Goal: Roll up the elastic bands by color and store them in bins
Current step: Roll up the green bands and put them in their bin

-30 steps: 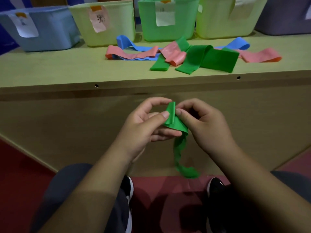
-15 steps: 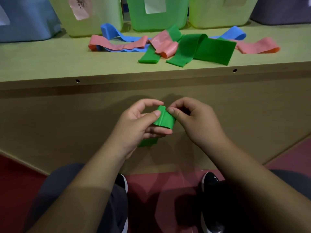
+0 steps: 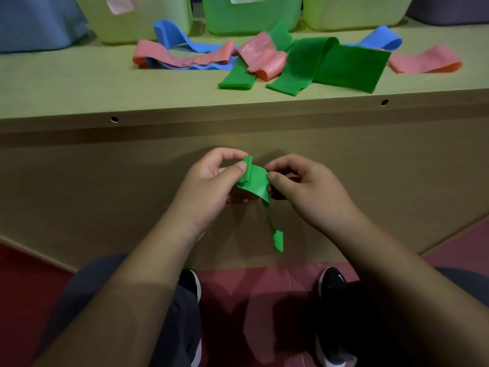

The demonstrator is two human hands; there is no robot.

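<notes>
The green band (image 3: 254,182) between the two hands looks thin, smooth and rubbery, with a soft sheen where it curves and a limp tail hanging below. On the tabletop (image 3: 66,86), a matt, pale wood-look surface with a faint grain, the loose green bands (image 3: 341,66) lie flat and matt, the pink bands (image 3: 260,55) slightly glossy, the blue bands (image 3: 172,35) smooth. The bins (image 3: 148,19) behind look like smooth, faintly translucent plastic with paper labels (image 3: 116,4). The shoes (image 3: 330,283) show a dark, dull upper.

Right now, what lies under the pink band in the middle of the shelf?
A narrow green band passes under the pink band; its covered middle cannot be seen.
</notes>
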